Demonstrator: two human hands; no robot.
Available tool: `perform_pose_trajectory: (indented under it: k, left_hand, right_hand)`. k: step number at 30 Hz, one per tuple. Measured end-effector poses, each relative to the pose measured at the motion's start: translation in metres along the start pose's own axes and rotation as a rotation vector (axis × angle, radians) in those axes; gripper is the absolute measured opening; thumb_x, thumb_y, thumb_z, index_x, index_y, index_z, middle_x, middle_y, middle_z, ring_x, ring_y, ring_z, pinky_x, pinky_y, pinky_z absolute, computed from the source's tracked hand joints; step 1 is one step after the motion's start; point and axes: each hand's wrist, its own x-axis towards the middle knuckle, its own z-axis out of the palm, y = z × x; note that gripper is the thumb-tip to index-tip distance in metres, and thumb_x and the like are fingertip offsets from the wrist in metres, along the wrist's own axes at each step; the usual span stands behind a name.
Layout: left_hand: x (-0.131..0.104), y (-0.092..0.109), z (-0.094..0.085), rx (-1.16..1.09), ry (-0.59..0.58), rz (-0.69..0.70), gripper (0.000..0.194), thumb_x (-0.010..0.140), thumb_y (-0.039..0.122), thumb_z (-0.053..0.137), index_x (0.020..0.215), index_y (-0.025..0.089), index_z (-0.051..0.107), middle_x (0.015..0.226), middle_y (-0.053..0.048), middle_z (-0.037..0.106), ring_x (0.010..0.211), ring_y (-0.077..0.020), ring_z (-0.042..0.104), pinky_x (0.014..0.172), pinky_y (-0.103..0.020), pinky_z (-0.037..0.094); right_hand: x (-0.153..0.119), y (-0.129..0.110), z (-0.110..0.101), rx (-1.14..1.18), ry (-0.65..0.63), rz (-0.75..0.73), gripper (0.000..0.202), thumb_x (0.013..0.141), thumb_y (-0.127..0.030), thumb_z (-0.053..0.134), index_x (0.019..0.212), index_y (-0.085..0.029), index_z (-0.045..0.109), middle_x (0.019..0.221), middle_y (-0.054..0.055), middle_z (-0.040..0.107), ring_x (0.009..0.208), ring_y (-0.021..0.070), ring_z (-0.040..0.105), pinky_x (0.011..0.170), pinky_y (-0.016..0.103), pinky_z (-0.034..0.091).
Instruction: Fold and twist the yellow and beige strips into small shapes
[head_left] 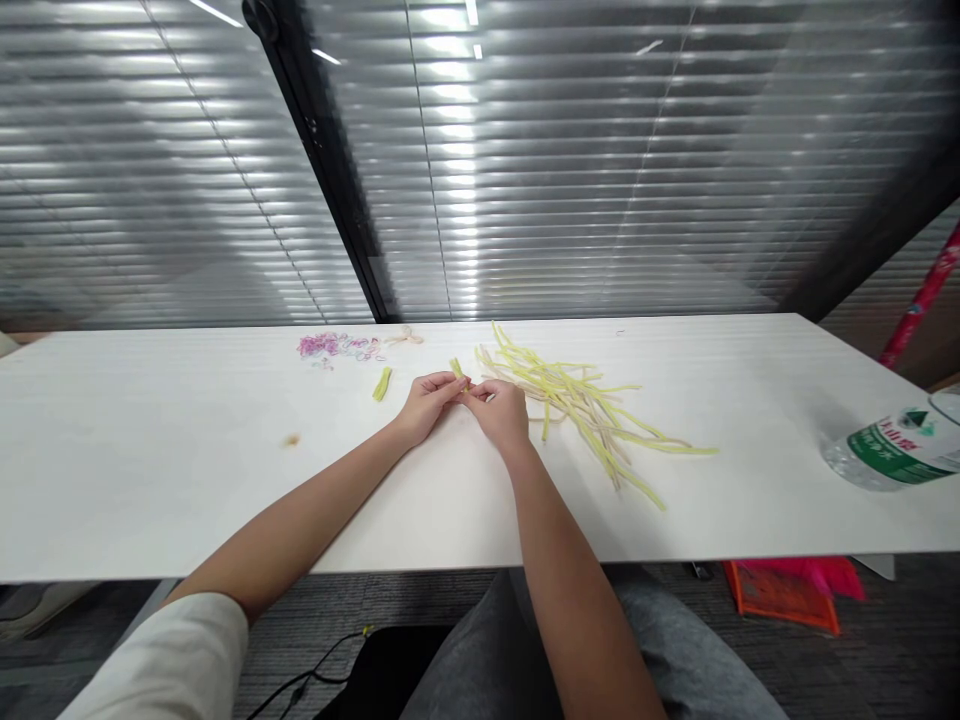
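Over the middle of the white table, my left hand and my right hand meet at the fingertips. Both pinch a small yellow bundle, whose upper end sticks up between them; its lower part is hidden by fingers. A similar short yellow bundle lies to the left of my left hand. Just right of my right hand spreads a loose pile of long yellow and beige strips. Behind and to the left is a heap of small pink and purple bands.
Beside the bands lies a small beige bundle. A large clear bottle with a green and white label is on its side at the right. Window blinds rise behind the table. Below its front edge is an orange tray.
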Motion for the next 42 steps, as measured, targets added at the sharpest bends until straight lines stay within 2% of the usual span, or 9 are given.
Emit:
perform_pose_trajectory:
  k: [6,12,14,18,20,28,42]
  left_hand:
    - [-0.0005,0.0064,0.0035,-0.069,0.057,-0.059,0.026,0.065,0.033,0.08,0.075,0.012,0.069,0.078,-0.005,0.072,0.074,-0.0164,0.066,0.081,-0.031,0.049]
    - [0.0017,0.007,0.0016,-0.092,0.107,-0.083,0.027,0.065,0.034,0.079,0.079,0.014,0.069,0.078,-0.003,0.069,0.074,-0.0144,0.065,0.081,-0.031,0.05]
    - [0.0018,0.0047,0.0005,-0.044,0.068,-0.058,0.026,0.067,0.035,0.078,0.078,0.013,0.069,0.074,-0.002,0.068,0.071,-0.0133,0.062,0.08,-0.03,0.049]
    - [-0.0002,0.0012,-0.0005,0.151,-0.121,0.028,0.027,0.074,0.04,0.071,0.075,0.013,0.07,0.071,-0.003,0.065,0.069,-0.0133,0.058,0.074,-0.027,0.045]
    - [-0.0015,0.0009,-0.0005,0.235,-0.157,0.055,0.027,0.076,0.041,0.068,0.075,0.014,0.07,0.071,-0.003,0.064,0.069,-0.0133,0.056,0.073,-0.026,0.044]
    - [-0.0028,0.0014,-0.0012,0.306,-0.153,0.07,0.03,0.076,0.044,0.067,0.078,0.014,0.071,0.073,-0.003,0.065,0.07,-0.0149,0.057,0.074,-0.028,0.044]
    - [-0.0033,-0.0004,-0.0008,0.405,-0.195,0.137,0.037,0.08,0.046,0.063,0.098,0.016,0.074,0.08,-0.004,0.068,0.079,-0.0175,0.058,0.078,-0.028,0.044]
  right_hand:
    - [-0.0008,-0.0016,0.0003,-0.047,0.004,-0.073,0.018,0.073,-0.04,0.065,0.071,-0.022,0.069,0.071,-0.001,0.068,0.064,0.0134,0.055,0.062,0.025,0.04]
    - [0.0014,0.0006,0.0017,0.0,0.111,-0.114,0.017,0.076,-0.037,0.062,0.074,-0.022,0.07,0.075,0.0,0.066,0.068,0.0143,0.055,0.064,0.025,0.042]
    - [0.0032,0.0026,0.0026,0.035,0.149,-0.121,0.018,0.077,-0.037,0.061,0.076,-0.022,0.07,0.076,0.001,0.065,0.068,0.0142,0.055,0.064,0.025,0.043]
    - [0.0058,0.0047,0.004,0.135,0.19,-0.101,0.024,0.079,-0.038,0.06,0.089,-0.02,0.071,0.084,0.002,0.066,0.06,0.0114,0.053,0.064,0.025,0.045]
    - [0.006,0.004,0.0041,0.179,0.184,-0.102,0.026,0.08,-0.039,0.058,0.091,-0.019,0.072,0.087,0.003,0.067,0.058,0.0104,0.052,0.063,0.025,0.045]
    - [0.0043,-0.0011,0.0024,0.18,0.108,-0.157,0.029,0.085,-0.039,0.053,0.091,-0.02,0.073,0.084,0.003,0.064,0.06,0.0107,0.054,0.061,0.023,0.044]
    - [0.0025,0.0015,0.0012,0.013,0.094,-0.29,0.031,0.091,-0.036,0.046,0.09,-0.02,0.072,0.078,0.002,0.057,0.071,0.013,0.051,0.066,0.025,0.04]
